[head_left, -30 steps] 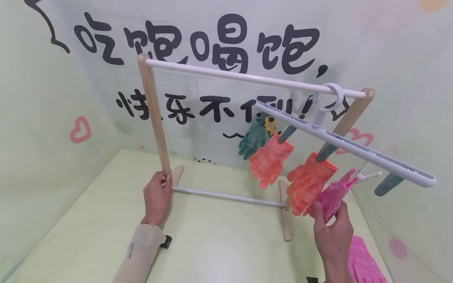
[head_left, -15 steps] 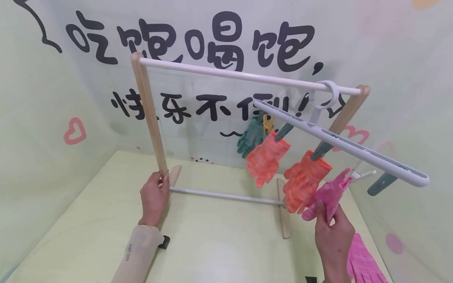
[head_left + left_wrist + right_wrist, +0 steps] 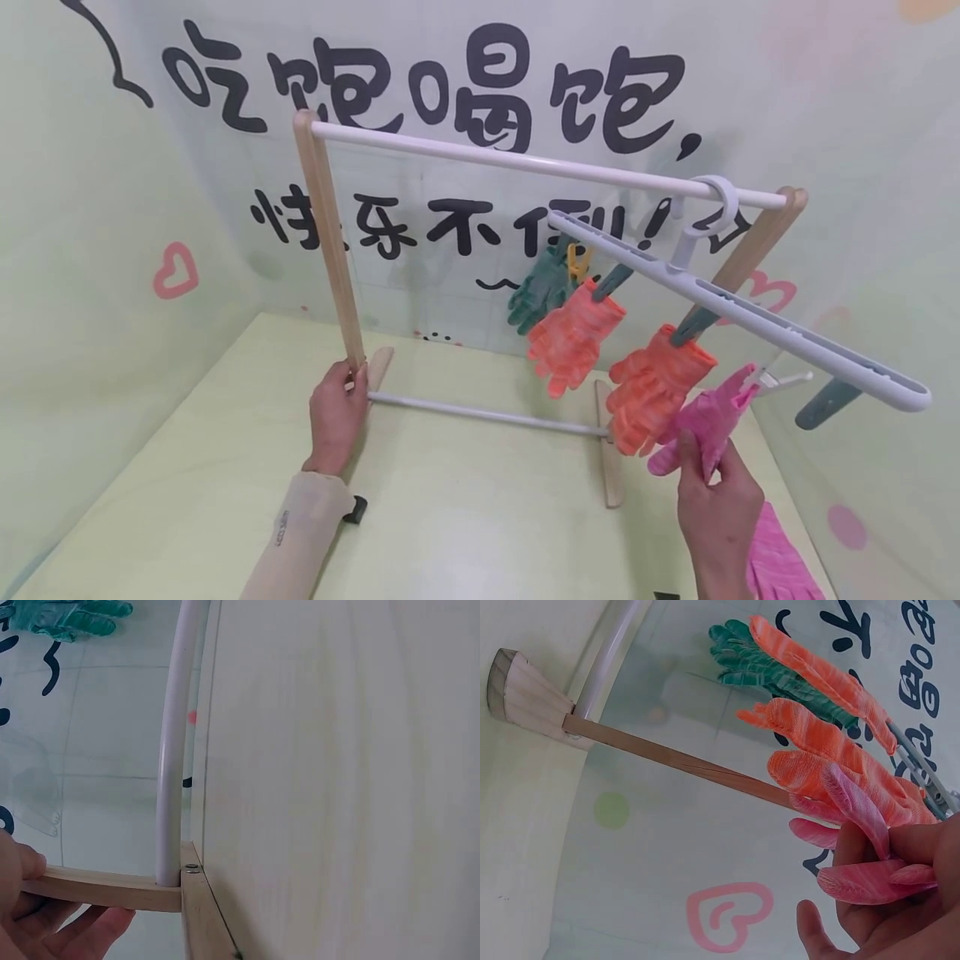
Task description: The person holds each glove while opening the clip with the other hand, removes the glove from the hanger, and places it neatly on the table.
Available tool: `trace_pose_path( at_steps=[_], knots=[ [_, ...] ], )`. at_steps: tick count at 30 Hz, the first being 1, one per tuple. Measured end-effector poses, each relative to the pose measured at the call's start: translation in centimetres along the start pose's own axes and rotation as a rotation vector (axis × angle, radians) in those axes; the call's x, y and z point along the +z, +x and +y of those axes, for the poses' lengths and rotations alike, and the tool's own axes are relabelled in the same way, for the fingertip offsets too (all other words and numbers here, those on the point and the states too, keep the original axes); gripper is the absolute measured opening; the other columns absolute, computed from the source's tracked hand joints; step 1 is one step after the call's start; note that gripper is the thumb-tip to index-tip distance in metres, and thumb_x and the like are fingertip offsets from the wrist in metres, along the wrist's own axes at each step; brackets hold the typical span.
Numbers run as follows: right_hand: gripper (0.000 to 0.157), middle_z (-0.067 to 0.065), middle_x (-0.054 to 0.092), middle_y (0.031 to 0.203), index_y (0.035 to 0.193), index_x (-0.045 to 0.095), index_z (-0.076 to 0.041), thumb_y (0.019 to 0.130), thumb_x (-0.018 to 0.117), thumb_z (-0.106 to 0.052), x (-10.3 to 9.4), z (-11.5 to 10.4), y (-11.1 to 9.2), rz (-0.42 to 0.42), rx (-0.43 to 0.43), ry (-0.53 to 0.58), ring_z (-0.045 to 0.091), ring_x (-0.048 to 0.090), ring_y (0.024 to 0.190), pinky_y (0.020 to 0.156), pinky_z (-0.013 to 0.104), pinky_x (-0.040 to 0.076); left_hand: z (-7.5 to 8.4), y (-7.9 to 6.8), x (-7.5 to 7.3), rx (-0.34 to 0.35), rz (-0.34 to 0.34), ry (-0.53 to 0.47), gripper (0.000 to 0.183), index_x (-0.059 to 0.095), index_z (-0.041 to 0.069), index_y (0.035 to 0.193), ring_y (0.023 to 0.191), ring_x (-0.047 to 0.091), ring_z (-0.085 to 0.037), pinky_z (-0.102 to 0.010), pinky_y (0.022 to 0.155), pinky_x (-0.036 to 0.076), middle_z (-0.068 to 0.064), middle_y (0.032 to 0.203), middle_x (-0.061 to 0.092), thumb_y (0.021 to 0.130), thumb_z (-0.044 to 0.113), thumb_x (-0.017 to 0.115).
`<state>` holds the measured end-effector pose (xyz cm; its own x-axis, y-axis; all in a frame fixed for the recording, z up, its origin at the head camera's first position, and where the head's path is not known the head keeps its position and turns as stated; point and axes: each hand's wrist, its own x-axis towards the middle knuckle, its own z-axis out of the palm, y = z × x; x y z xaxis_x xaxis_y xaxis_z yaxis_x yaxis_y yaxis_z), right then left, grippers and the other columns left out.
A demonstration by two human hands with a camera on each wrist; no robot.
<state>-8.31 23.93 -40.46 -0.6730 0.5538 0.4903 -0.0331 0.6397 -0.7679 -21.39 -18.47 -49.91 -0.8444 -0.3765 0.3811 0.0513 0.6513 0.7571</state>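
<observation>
My left hand (image 3: 337, 414) grips the lower part of the rack's left wooden post (image 3: 330, 250), just above the lower white rod. My right hand (image 3: 723, 500) pinches the fingers of a pink glove (image 3: 708, 417), which hangs by its cuff from a white clip (image 3: 776, 382). That clip hangs below a grey-white clip hanger (image 3: 787, 333), hooked over the rack's top rod (image 3: 525, 165). Two orange gloves (image 3: 573, 337) and a green glove (image 3: 538, 290) hang farther along the hanger. In the right wrist view, pink glove fingers (image 3: 855, 802) stick out between my fingers and thumb.
A second pink glove (image 3: 780, 554) lies on the pale table (image 3: 450, 517) at the right, partly behind my right forearm. A grey-green clip (image 3: 828, 402) hangs at the hanger's near end. Printed fabric walls (image 3: 112, 250) stand close at the back and sides.
The head view shifts slightly. My right hand has moved a little right and down on the pink glove, and more of a glove finger shows at its left. My left hand stays on the post.
</observation>
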Motion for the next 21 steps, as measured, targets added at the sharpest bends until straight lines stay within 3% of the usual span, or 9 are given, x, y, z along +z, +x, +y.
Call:
trace_pose_path(
  at_steps=[6,11,15,21],
  knots=[
    [0.018,-0.048,0.049,0.073,0.095,0.073,-0.005,0.091,0.071,-0.022,-0.1,0.0,0.3,-0.006,-0.002,0.000,-0.009,0.048,0.068,0.058,0.009,0.038,0.2,-0.2,-0.8,-0.035,-0.121,0.029,0.033,0.062,0.000,0.120,0.099,0.071,-0.038,-0.050,0.079,0.059,-0.023,0.115,0.068,0.103,0.026,0.051],
    [0.017,-0.043,0.051,0.070,0.090,0.072,-0.007,0.092,0.071,-0.023,-0.5,0.3,0.6,-0.013,0.021,0.005,-0.006,0.048,0.067,0.055,0.012,0.038,0.9,-1.6,-1.0,-0.044,-0.237,0.106,0.045,0.049,-0.002,0.137,0.105,0.065,-0.043,-0.054,0.081,0.054,-0.024,0.130,0.057,0.103,0.026,0.050],
    [0.016,-0.035,0.053,0.069,0.085,0.069,-0.006,0.092,0.071,-0.020,-0.2,0.3,0.7,-0.025,-0.012,0.002,-0.003,0.048,0.065,0.053,0.013,0.039,1.3,-3.0,-1.2,-0.051,-0.233,0.163,0.051,0.042,-0.003,0.142,0.101,0.065,-0.048,-0.056,0.072,0.054,-0.025,0.135,0.049,0.101,0.025,0.052],
    [0.011,-0.029,0.053,0.069,0.085,0.069,-0.005,0.090,0.072,-0.015,0.2,0.4,0.7,-0.012,-0.052,0.004,-0.004,0.048,0.065,0.055,0.012,0.038,2.7,-4.0,-1.8,-0.079,-0.191,0.234,0.053,0.043,-0.004,0.138,0.085,0.066,-0.045,-0.046,0.049,0.047,-0.025,0.128,0.048,0.098,0.028,0.054]
  ],
)
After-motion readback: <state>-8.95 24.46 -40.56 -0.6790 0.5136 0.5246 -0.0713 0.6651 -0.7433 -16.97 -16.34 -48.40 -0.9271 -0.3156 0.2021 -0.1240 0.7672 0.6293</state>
